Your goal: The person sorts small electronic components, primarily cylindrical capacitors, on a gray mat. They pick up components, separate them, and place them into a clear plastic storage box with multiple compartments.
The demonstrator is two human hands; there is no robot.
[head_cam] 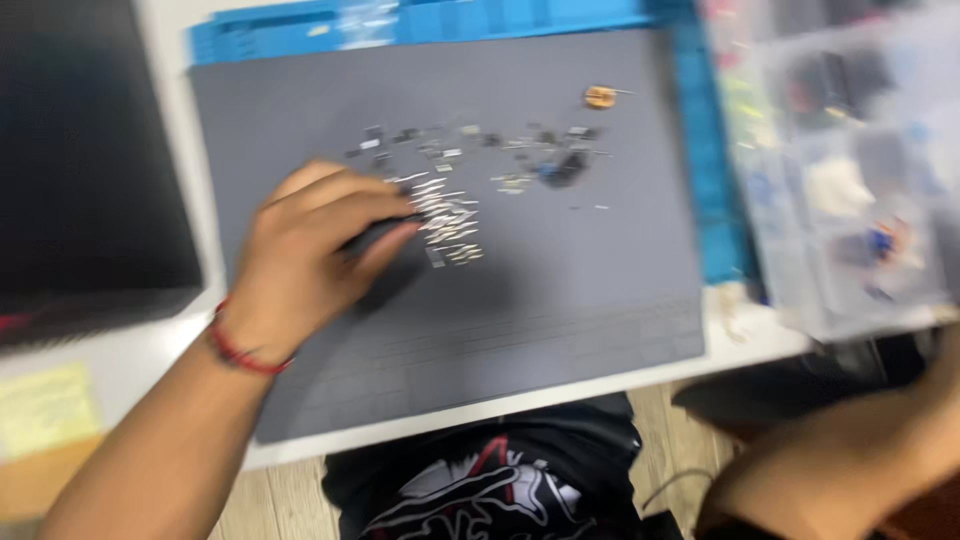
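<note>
Frame is motion-blurred. Left hand (300, 255) reaches in from lower left, forearm running diagonally up over the desk (170, 340) edge, a red cord bracelet (235, 350) on the wrist. The hand lies palm-down over the grey work mat (560, 300), knuckles up, fingers (385, 240) curled in and pinched around a small dark object (375, 232), maybe a tool tip or a part; too blurred to name. Fingertips sit right at the left edge of a tight pile of small silvery metal parts (448, 222), touching or just beside it, cannot tell which. Above the pile a loose row of tiny grey and dark components (470, 140) runs across the mat, with a darker bluish clump (560, 170) at its right end and a small orange round part (599, 96) farther up right, well apart from the hand. Right forearm (850, 450) sits low at the right edge, below the desk line, over the lap; the right hand itself is cut off by the frame, so its fingers are not seen. A blue tray border (700, 150) frames the mat top and right. A clear plastic compartment box (850, 170) stands right of it, a dark flat panel (80, 160) left, and a yellow sticky note (45, 410) lies at lower left.
</note>
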